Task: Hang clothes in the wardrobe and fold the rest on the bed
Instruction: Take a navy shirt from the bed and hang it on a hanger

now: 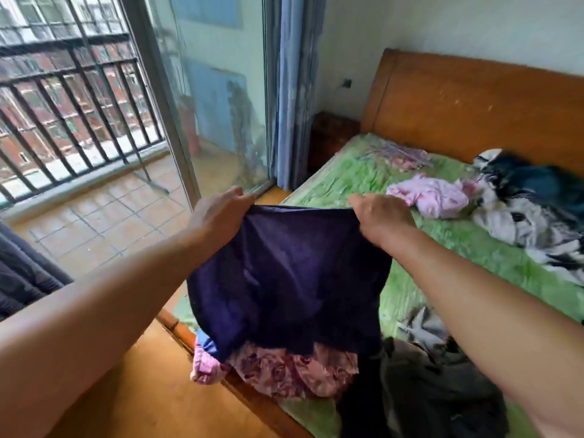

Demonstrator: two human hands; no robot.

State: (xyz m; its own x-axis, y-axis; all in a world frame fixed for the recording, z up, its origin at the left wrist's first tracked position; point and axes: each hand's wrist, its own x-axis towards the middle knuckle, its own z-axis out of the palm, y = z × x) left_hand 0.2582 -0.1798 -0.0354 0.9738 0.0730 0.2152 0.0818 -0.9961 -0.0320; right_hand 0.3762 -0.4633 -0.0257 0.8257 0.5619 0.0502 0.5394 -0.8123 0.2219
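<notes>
A dark purple garment (294, 273) hangs stretched in the air over the near corner of the bed (410, 279). My left hand (218, 213) pinches its top left corner and my right hand (379, 216) grips its top right corner. Its lower edge hangs over a crumpled pink floral garment (290, 374) at the bed's edge. A pink garment (433, 196) lies further back on the green bedcover. A black, white and grey pile (531, 210) lies near the headboard, and dark grey clothes (436, 384) lie at the near right. No wardrobe is in view.
A wooden headboard (474, 102) stands at the back right, with a dark nightstand (331, 137) beside it. Blue curtains (290, 90) hang by a glass sliding door (221, 90) onto a balcony with black railings (63, 121). Wooden floor (142, 390) runs along the bed's left side.
</notes>
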